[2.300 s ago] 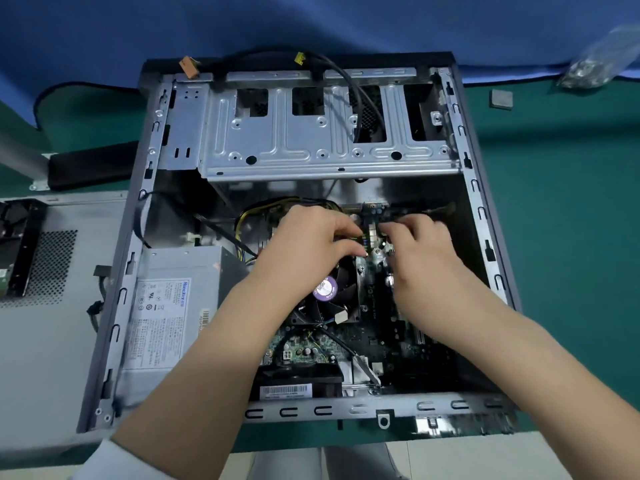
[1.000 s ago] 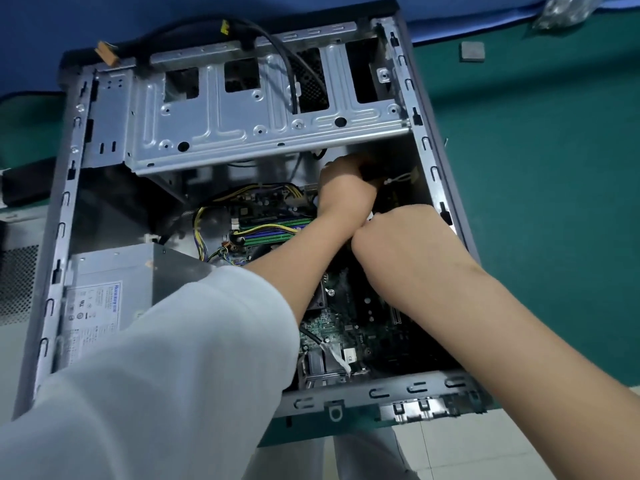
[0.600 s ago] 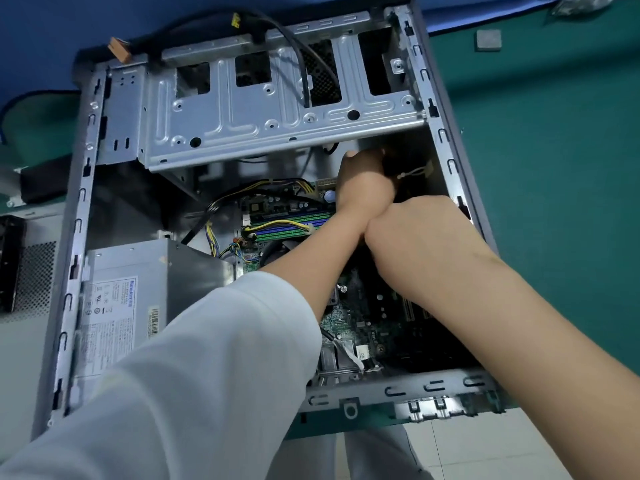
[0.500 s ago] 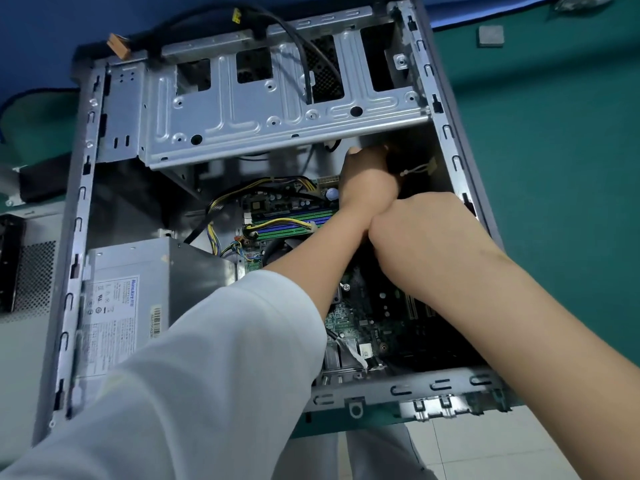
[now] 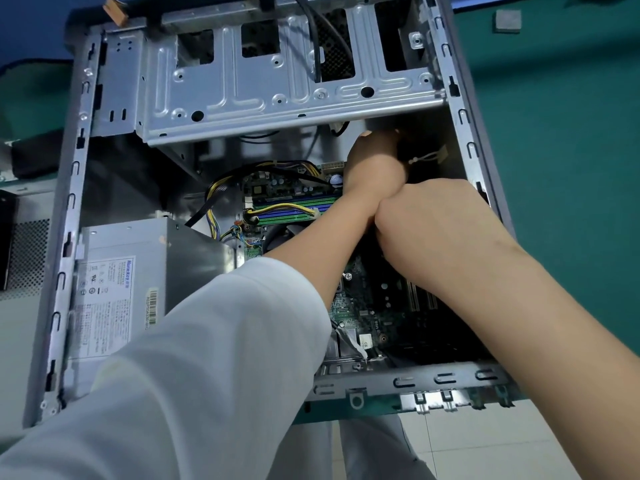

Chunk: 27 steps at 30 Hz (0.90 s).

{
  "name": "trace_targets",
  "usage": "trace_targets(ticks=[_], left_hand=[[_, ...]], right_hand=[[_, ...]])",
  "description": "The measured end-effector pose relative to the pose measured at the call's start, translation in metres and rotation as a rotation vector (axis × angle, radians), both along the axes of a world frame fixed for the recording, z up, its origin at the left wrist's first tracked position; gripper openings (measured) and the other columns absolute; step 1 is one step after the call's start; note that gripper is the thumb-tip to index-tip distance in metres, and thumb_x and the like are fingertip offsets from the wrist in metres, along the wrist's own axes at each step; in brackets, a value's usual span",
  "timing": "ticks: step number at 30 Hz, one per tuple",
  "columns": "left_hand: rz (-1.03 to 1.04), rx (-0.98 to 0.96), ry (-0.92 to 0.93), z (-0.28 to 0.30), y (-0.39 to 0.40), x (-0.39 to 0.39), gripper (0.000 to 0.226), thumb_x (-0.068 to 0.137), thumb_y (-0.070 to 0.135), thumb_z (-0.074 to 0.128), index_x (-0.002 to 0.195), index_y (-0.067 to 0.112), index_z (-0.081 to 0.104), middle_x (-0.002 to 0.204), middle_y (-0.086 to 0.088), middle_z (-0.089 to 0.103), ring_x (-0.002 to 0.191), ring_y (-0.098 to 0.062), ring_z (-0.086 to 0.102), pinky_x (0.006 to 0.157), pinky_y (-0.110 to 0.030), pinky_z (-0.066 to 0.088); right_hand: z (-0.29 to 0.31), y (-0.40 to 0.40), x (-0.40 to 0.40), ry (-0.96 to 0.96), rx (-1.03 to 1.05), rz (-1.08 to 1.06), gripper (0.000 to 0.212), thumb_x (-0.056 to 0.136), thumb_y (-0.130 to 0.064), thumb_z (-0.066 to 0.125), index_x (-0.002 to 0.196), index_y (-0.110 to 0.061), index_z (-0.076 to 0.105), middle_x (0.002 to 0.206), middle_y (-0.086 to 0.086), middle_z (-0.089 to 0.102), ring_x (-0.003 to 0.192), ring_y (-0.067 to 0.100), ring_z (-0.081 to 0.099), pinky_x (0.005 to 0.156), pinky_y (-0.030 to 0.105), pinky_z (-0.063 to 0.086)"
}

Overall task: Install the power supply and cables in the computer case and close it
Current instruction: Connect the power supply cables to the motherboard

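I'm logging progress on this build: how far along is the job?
Done: the power supply sits in the open case, its yellow cables reaching the motherboard. In hand: left hand and right hand work under the drive cage; their fingers are hidden. Left: closing the case.

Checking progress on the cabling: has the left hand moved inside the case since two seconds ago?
Yes. The left hand has gone from over the CPU fan toward the far right corner of the case, now just under the drive cage.

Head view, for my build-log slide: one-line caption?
Both hands, left hand and right hand, reach into the open computer case beside the power supply.
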<state>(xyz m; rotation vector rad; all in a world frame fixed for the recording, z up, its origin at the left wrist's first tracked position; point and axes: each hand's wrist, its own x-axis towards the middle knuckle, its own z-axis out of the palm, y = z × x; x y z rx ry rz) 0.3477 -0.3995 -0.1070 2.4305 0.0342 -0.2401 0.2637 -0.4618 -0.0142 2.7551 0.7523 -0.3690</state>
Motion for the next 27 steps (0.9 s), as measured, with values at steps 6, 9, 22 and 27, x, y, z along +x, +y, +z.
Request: trace_targets(ticks=[6,9,22,27], left_hand=[[-0.021,0.041,0.028,0.0029,-0.0003,0.0011,0.038,0.079,0.007,0.051,0.112,0.017,0.066,0.111,-0.011,0.064,0.102,-0.028,0.058,0.071,-0.023,0.038],[-0.030,0.059,0.033,0.0035,-0.0005,0.0009,0.036,0.079,0.008,0.052,0.110,0.018,0.066,0.108,-0.011,0.063,0.101,-0.028,0.058,0.072,-0.023,0.039],[-0.167,0.215,-0.110,0.0047,0.0014,-0.0061,0.026,0.078,0.009,0.057,0.066,0.012,0.034,0.083,-0.006,0.031,0.069,-0.023,0.032,0.060,-0.028,0.028],[-0.180,0.219,-0.117,0.0055,0.0014,-0.0069,0.006,0.080,0.010,0.057,0.078,0.007,0.053,0.084,-0.006,0.033,0.071,-0.023,0.033,0.062,-0.028,0.030]], right_hand=[[0.0007,-0.0004,0.0001,0.009,0.004,-0.001,0.039,0.087,-0.015,0.049,0.059,-0.019,0.023,0.056,-0.003,0.025,0.045,0.013,0.019,0.045,0.024,0.010],[0.0021,0.0000,0.0000,0.009,0.009,0.000,0.040,0.087,-0.014,0.049,0.058,-0.018,0.023,0.054,-0.003,0.024,0.045,0.013,0.019,0.045,0.024,0.010],[0.0048,0.0004,0.0002,0.037,0.011,0.018,0.040,0.088,-0.013,0.048,0.057,-0.019,0.024,0.053,-0.003,0.025,0.044,0.013,0.020,0.044,0.023,0.012],[0.0038,0.0003,0.0006,0.038,0.015,0.018,0.039,0.087,-0.012,0.048,0.057,-0.019,0.024,0.053,-0.003,0.025,0.044,0.013,0.020,0.044,0.024,0.012]])
